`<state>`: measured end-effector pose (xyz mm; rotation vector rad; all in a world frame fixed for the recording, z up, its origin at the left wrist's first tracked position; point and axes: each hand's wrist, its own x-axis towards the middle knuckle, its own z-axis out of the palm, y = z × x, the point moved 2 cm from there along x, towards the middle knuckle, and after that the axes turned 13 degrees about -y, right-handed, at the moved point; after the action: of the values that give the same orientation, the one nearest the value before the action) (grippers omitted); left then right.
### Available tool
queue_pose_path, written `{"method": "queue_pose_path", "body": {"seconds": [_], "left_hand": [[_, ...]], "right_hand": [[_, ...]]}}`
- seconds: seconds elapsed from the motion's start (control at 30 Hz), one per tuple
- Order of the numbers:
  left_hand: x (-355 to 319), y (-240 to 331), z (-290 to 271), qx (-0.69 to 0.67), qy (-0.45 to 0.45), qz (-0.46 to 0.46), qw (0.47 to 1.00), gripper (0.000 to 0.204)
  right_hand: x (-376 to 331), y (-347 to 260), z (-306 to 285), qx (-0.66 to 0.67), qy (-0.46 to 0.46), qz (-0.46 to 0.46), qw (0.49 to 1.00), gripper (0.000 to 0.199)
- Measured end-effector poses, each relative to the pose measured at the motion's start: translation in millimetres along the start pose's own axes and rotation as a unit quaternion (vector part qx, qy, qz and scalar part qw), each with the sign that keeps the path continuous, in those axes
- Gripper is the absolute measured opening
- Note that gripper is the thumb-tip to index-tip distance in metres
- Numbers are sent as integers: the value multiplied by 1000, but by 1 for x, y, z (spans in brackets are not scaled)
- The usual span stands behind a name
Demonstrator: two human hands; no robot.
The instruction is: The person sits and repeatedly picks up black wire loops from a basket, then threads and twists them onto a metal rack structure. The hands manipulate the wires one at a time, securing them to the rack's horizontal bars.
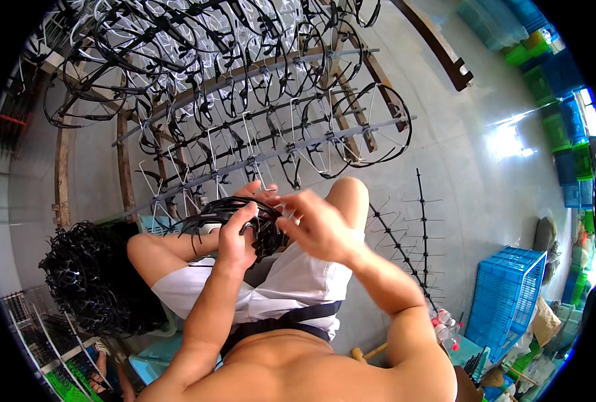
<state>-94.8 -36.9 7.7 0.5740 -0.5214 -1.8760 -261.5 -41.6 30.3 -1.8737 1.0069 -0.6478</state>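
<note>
A bundle of thin, curved black plastic strips (264,236) lies in my left hand (236,236), above my lap. My left thumb presses along its near side, and its fingers show beyond the bundle. My right hand (315,228) is at the bundle's right side with its fingers curled in toward it. Slight blur and small size hide what is between those fingers. Just beyond my fingertips is the near bar of a rack (271,153), with white hooks and black curved pieces hanging from it.
Many black looped pieces (157,50) hang on the rack's farther bars. A large black pile (87,281) stands at my left. On the floor to the right lie hooked rods (423,221). Beyond them are a blue crate (505,295) and bottles with red caps (445,325).
</note>
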Motion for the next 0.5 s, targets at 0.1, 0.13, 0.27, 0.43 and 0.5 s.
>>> {"method": "queue_pose_path", "body": {"seconds": [0.1, 0.13, 0.27, 0.43, 0.5], "left_hand": [[-16, 3, -2, 40, 33, -10, 999, 33], [-20, 1, -1, 59, 42, 0, 997, 35], [-40, -5, 6, 132, 69, -19, 989, 30], [-33, -17, 18, 73, -123, 33, 989, 36], [-21, -23, 25, 34, -204, -3, 978, 52]], "right_hand": [[-5, 12, 35, 218, 16, 38, 975, 25], [-8, 14, 35, 170, 35, 3, 985, 22], [-23, 13, 12, 137, 111, -16, 984, 18], [-64, 2, -96, 475, 325, -82, 814, 17], [-65, -4, -123, 427, 352, -87, 828, 14]]}}
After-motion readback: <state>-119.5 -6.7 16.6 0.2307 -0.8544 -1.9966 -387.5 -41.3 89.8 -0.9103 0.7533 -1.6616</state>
